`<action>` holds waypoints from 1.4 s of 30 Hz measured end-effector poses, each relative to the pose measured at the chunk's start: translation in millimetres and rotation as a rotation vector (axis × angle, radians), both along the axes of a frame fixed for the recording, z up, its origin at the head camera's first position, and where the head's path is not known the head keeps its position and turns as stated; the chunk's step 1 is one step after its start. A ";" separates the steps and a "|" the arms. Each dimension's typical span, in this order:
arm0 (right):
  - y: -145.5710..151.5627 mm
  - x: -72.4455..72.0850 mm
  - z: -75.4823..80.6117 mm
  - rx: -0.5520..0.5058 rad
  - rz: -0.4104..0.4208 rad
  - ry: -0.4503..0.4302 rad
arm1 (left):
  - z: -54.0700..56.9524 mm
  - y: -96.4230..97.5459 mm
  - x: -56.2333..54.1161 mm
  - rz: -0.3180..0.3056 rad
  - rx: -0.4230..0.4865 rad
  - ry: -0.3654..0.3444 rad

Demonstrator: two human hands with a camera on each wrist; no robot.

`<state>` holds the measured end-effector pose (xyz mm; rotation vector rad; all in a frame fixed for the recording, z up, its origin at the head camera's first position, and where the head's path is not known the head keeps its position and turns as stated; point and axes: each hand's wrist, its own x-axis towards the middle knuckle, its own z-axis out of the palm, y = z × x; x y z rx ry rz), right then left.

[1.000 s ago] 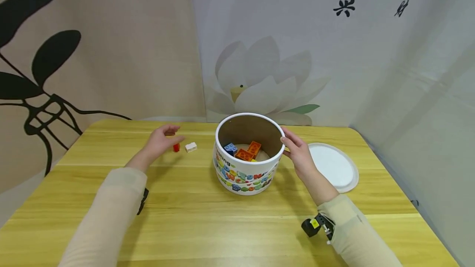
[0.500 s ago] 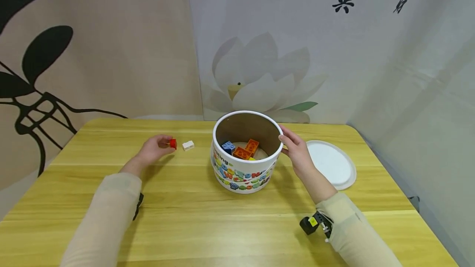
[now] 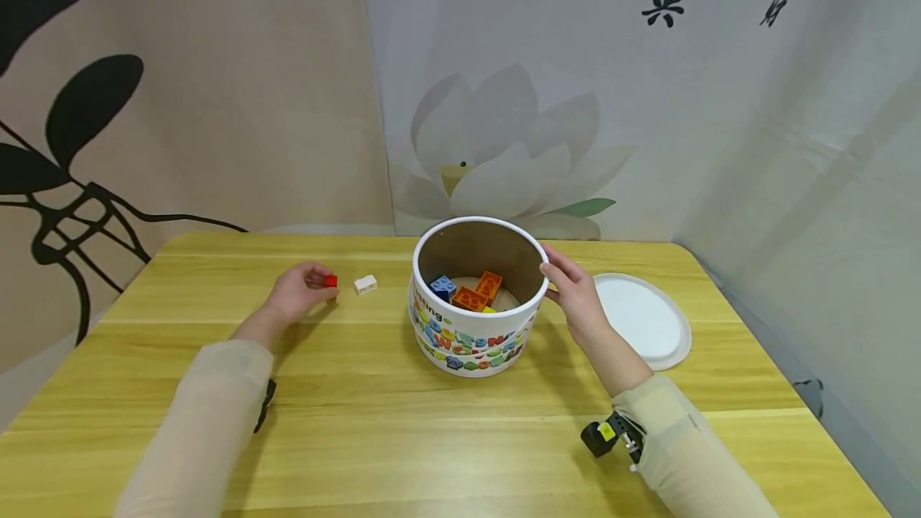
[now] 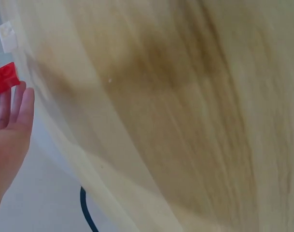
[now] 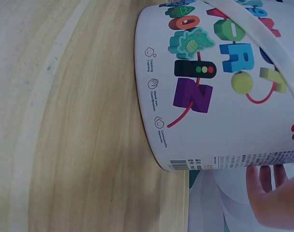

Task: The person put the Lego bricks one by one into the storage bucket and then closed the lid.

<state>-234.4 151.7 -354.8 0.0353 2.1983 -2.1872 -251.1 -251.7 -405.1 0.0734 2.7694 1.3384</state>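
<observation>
My left hand [image 3: 293, 294] pinches a small red toy brick [image 3: 331, 280] just above the table, left of a white brick [image 3: 365, 284] lying on the wood. The left wrist view also shows the red brick [image 4: 6, 78] between thumb and fingers. A round white bucket [image 3: 471, 342] with printed colourful letters stands upright at the middle. Inside it lie a blue brick [image 3: 443, 288], orange bricks [image 3: 471, 300] and a bit of yellow. My right hand [image 3: 579, 294] grips the bucket's right rim, thumb on the edge and fingers against the side wall.
A round white lid [image 3: 640, 320] lies flat on the table to the right of the bucket. The wooden table [image 3: 374, 438] ends at a fabric backdrop [image 3: 288, 102] behind. A pale handle [image 5: 262, 36] hangs across the bucket's side.
My left hand has come down over the red brick and taken hold of it, shifting it slightly left, away from the white brick. The right hand keeps its place on the bucket.
</observation>
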 end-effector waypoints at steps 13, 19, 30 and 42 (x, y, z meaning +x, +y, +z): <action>-0.6 0.2 0.1 0.014 -0.001 -0.004 | 22.5 -4.3 2.1 0.062 0.045 0.016; -1.0 0.9 0.1 0.013 -0.006 -0.001 | 33.9 -2.2 1.8 0.066 0.054 0.035; -0.7 1.3 2.1 0.027 -0.006 -0.008 | 60.6 9.9 -0.5 0.047 0.026 0.059; -2.2 3.1 4.2 0.035 -0.005 -0.007 | 85.7 37.7 -2.6 -0.020 0.082 0.075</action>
